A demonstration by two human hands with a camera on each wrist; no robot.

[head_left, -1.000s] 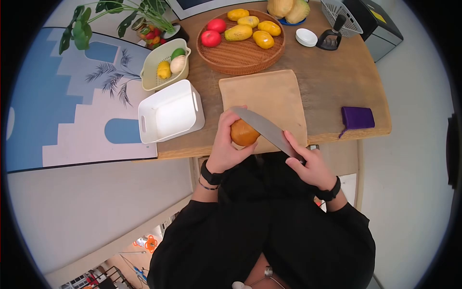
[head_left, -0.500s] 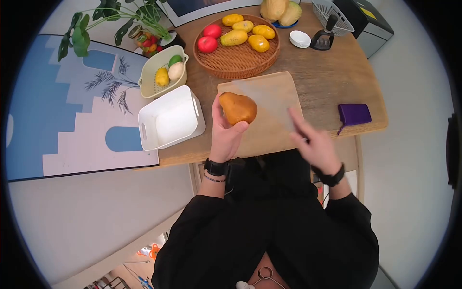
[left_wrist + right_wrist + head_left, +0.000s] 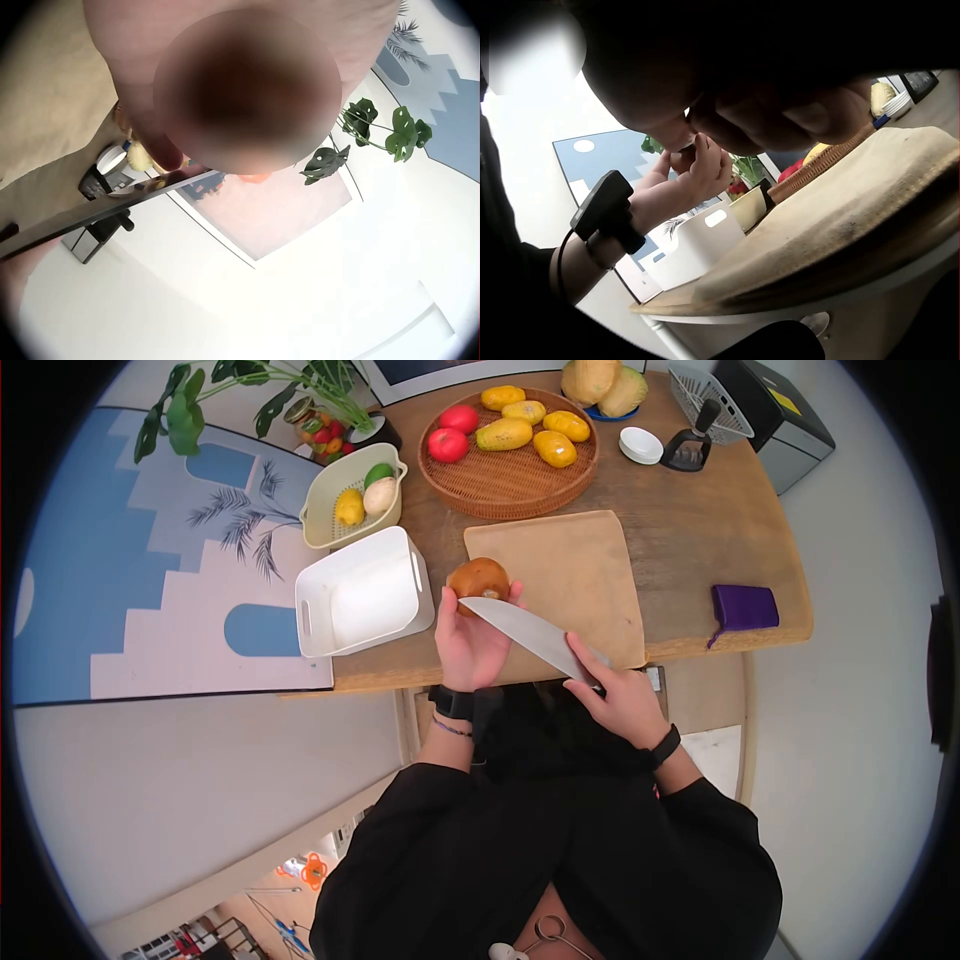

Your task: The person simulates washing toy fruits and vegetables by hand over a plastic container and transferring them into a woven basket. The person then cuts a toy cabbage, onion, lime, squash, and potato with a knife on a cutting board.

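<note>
My left hand (image 3: pixel 470 650) holds a brown pear (image 3: pixel 474 574) from beneath, its fingers and thumb around the sides. With my right hand (image 3: pixel 628 702) I grip a large kitchen knife (image 3: pixel 532 634) at the handle, which the fingers mostly hide. The blade slants up to the left, and its tip overlaps the pear's near side. Both hands are over the front of a tan cutting board (image 3: pixel 575 565). In the left wrist view the blade (image 3: pixel 82 216) runs close below the fingers, and a blurred oval covers the palm area. The right wrist view shows the left hand (image 3: pixel 697 178) beyond dark right fingers.
Behind the board stands a round wicker tray (image 3: pixel 480 485) of yellow and red fruit. To the left are a white bin (image 3: pixel 370 605) and a pale green colander (image 3: pixel 322 525) with fruit. A purple pouch (image 3: pixel 745 608) lies at right, near the table (image 3: pixel 710 540) edge.
The pear has been turned in the left hand, its end now facing the knife. The knife swung away to the right, blurred, then came back with its tip at the pear.
</note>
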